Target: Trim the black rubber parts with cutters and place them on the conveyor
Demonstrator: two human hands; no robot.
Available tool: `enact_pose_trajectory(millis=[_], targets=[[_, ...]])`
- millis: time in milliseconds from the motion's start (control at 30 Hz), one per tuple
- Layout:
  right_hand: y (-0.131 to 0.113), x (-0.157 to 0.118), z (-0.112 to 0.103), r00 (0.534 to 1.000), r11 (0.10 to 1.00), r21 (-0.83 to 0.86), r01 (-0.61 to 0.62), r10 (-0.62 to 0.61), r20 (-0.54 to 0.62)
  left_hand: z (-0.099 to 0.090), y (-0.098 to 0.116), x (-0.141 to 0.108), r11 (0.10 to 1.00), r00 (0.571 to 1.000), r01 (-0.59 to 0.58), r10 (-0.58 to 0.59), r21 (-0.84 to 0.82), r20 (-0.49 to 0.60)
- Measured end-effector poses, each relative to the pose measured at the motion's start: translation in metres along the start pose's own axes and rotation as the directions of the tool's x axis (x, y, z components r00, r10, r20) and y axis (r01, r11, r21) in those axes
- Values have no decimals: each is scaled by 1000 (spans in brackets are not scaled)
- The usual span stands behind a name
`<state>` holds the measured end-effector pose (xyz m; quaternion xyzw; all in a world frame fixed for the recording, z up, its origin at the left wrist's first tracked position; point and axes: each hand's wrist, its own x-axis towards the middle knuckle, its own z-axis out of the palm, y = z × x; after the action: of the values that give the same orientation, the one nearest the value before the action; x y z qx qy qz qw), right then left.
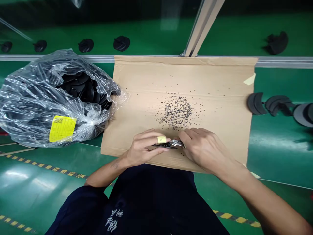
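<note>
A thin black part (164, 146) is held edge-on low over the near edge of the cardboard (220, 98), pinched from the left by the left hand (143, 148), whose fingers are curled shut on it; a yellow tape band (161, 139) is worn on one finger. A small metal tool (176, 142) is gripped at the part's right end by the right hand (207, 148), closed around it with the knuckles up. Both hands are met over the cardboard's front strip, just beside its near edge.

Just beyond the hands a patch of dark shavings (177, 111) is scattered on the cardboard; the sheet's far half and right side are left bare. Its far edge is laid against the metal rail (73, 58). The left edge is overlapped by a clear bag (44, 98) of black discs, marked with a yellow label (62, 128). Well apart on the right, more black parts (276, 104) are laid on the green table (269, 147).
</note>
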<state>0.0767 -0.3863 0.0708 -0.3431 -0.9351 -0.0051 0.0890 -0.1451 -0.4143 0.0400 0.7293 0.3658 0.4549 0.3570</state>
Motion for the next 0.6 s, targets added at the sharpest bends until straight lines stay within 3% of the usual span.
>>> enact_pose_trajectory(millis=[167,333,433,600], targets=[[5,4,3,995,999,-51,13,-8,97,7,-7,-1,1000,999,20,-21,-3,-45],[16,7,10,983,996,46,-74,65,172,8,-14,3,997,996,70,-69,18,-60],[21,7,12,979,993,15,-116,111,170,2,-15,6,996,998,54,-51,76,-45],[21,8,13,984,993,-91,-79,92,149,-4,-12,10,992,999,26,-23,123,-28]])
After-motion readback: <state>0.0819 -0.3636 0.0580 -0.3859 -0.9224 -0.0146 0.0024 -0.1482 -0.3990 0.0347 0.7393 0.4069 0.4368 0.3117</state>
